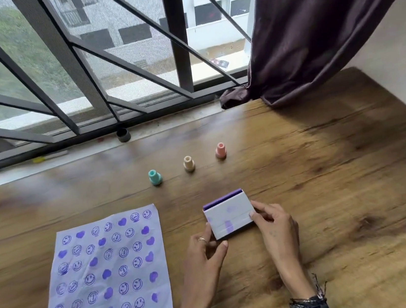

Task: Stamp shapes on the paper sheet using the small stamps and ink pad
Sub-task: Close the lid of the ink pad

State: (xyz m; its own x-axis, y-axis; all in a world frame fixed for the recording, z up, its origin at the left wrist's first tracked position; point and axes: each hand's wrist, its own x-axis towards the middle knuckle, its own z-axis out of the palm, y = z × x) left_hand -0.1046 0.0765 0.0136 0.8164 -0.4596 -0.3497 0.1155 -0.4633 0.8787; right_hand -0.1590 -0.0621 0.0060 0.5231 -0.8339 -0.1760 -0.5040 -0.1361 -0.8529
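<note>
The ink pad [228, 215] is a small white case with purple smudges and a purple edge showing at its far side; its lid is almost down. My left hand [205, 257] holds its near left corner and my right hand [274, 224] grips its right side. A pale sheet of paper [107, 277] lies to the left, covered with several purple smiley faces and hearts. Three small stamps stand upright in a row beyond the pad: teal [155, 177], beige [188, 163] and pink [221, 150].
The wooden table [330, 188] runs to a window sill with dark metal bars [178, 33]. A small dark cap [123, 134] sits on the sill. A dark purple curtain [321, 22] hangs over the table's far right corner.
</note>
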